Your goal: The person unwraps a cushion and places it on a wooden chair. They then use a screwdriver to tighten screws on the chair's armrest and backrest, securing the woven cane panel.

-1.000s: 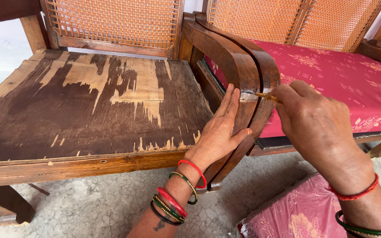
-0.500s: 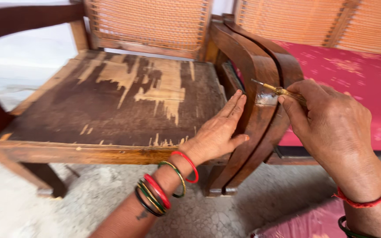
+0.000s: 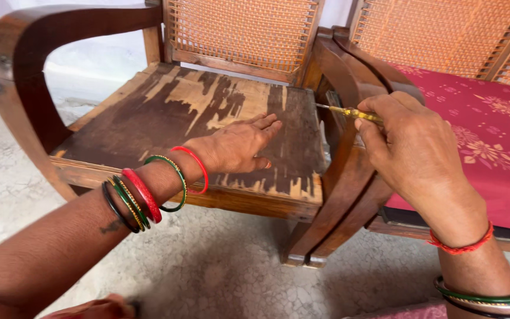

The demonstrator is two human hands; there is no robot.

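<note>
Starting at the fingers: our right hand [image 3: 411, 150] has its fingers curled closed around a thin yellow-handled screwdriver [image 3: 349, 111], the metal tip pointing left toward the inner face of the curved wooden armrest [image 3: 349, 88], right of centre in the frame. We cannot tell whether the tip is actually seated in a screw, it's too small. Our left hand [image 3: 237, 145] lies flat, fingers open and stretched together, palm down on the worn wooden seat [image 3: 166, 112] at mid-frame, gripping nothing. Risks as we judge them: the grip on the tool is out near the fingertips, so the tip could slip off and scratch the armrest or skid toward the left fingertips, which sit near its line. The seat veneer is peeling and splintered, so a sliding palm could catch a sliver. Outward from there: the right wrist is bent down with a red thread around it, and that forearm rises from the lower right corner. The left forearm runs in from the lower left, carrying red and green bangles [image 3: 143, 195]. A red cushion [image 3: 491, 136] covers the neighbouring chair at right.
</note>
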